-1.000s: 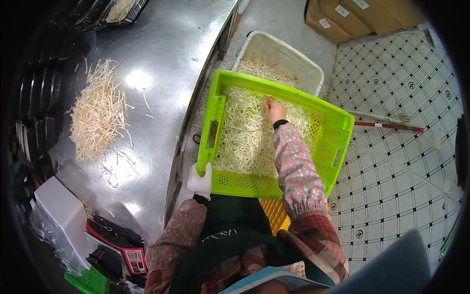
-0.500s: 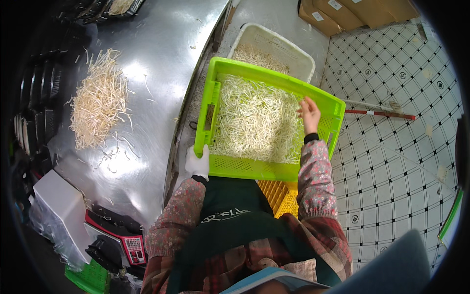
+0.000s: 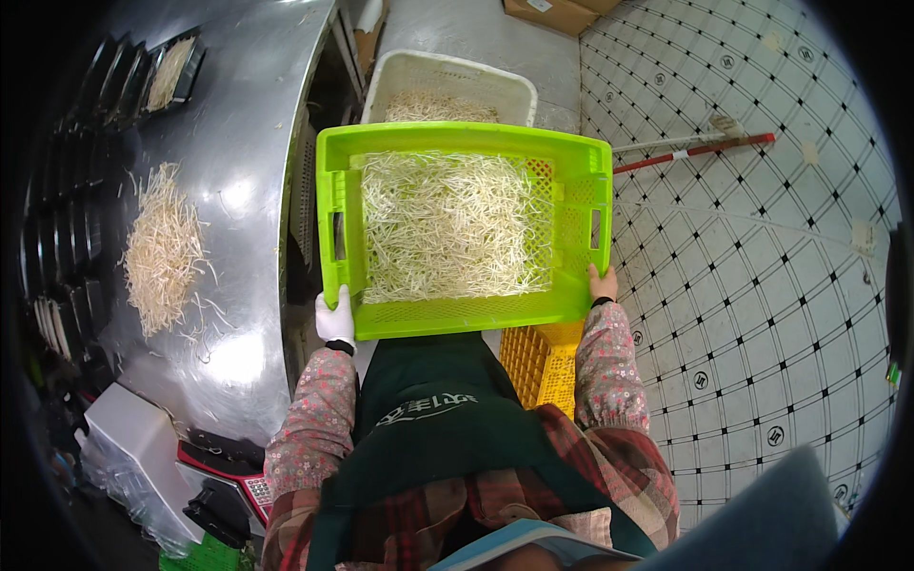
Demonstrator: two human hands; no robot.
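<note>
A steel table point(image 3: 243, 171) fills the left side, and a tiled floor point(image 3: 762, 314) the right. On the table lies a loose heap of pale sprouts point(image 3: 164, 249), with black trays point(image 3: 167, 71) along its far edge and a white box point(image 3: 133, 440) at its near corner. In the middle, a green crate point(image 3: 464, 319) is held level in front of the person's dark apron point(image 3: 447, 419), just right of the table's edge; a bed of sprouts covers most of its mesh bottom. Beyond it, on the floor, stands a white crate point(image 3: 447, 76) also holding sprouts, and under its near right corner shows a yellow crate point(image 3: 538, 362). A red-handled stick point(image 3: 695, 150) lies on the tiles. The left hand point(image 3: 335, 319), in a white glove, is closed around the green crate's near left corner. The bare right hand point(image 3: 602, 284) clasps the near right corner, fingers curled against the wall.
</note>
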